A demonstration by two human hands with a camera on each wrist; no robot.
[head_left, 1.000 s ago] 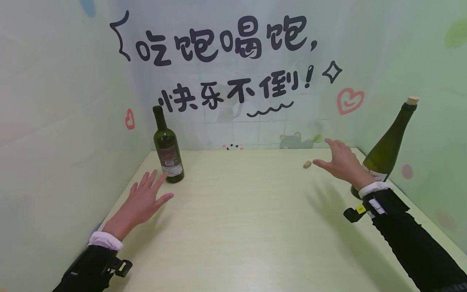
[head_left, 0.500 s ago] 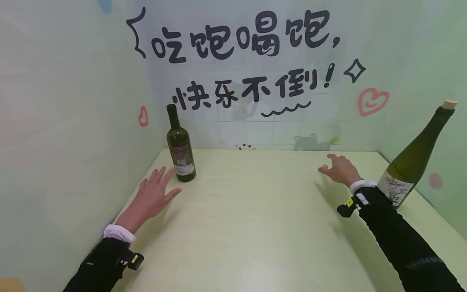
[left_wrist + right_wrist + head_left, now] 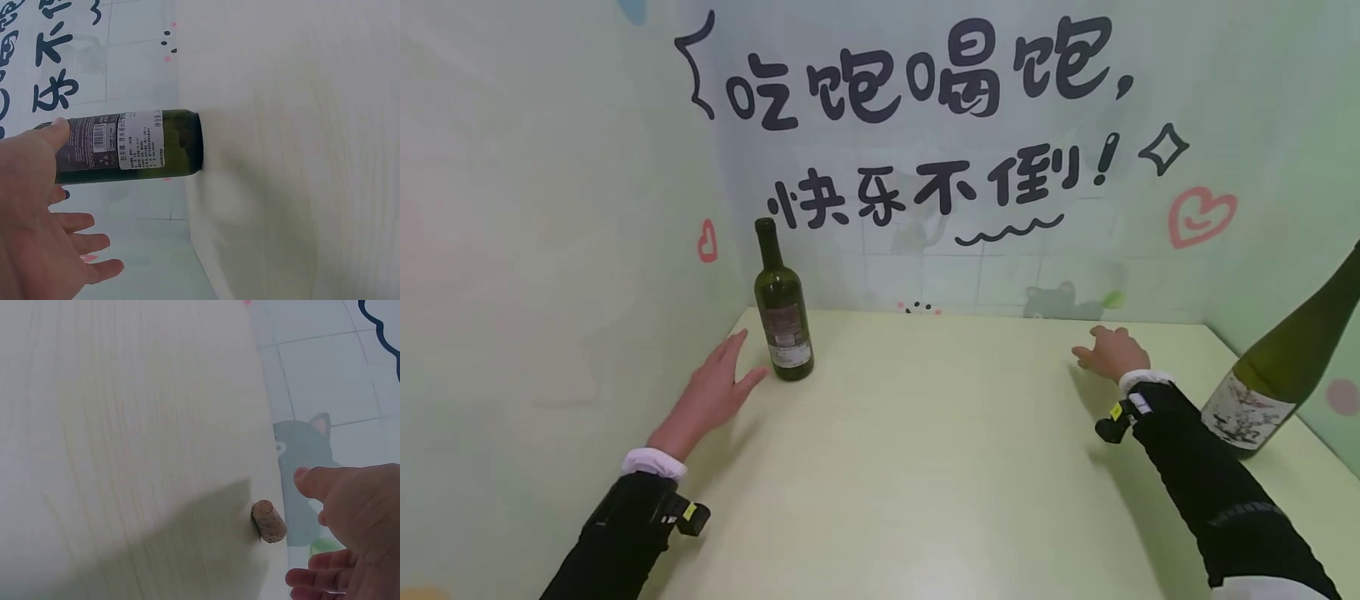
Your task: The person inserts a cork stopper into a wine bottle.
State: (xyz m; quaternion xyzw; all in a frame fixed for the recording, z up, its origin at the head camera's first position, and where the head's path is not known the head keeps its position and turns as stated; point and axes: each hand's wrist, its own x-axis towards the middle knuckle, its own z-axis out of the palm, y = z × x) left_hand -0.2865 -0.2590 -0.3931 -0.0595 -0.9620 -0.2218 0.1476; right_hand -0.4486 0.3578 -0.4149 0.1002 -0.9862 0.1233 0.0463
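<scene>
A dark green wine bottle (image 3: 782,321) with a back label stands upright at the table's far left. My left hand (image 3: 707,396) reaches toward it with fingers extended and thumb spread; in the left wrist view the thumb overlaps the bottle (image 3: 140,144), and I cannot tell whether it touches. My right hand (image 3: 1112,357) is over the far right of the table, its fingers loosely bent and holding nothing. In the right wrist view a small brown cork (image 3: 269,522) lies on the table beside that hand (image 3: 362,519), apart from it. The hand hides the cork in the head view.
A taller green bottle (image 3: 1285,367) with a floral label stands at the right, beside the right forearm, its top out of frame. The pale table (image 3: 925,450) ends at a printed back wall (image 3: 880,275), with side walls left and right.
My right hand has moved leftward and down over the cork, which was visible before. My left hand has come slightly nearer its bottle. The head view has shifted, sliding the scene rightward.
</scene>
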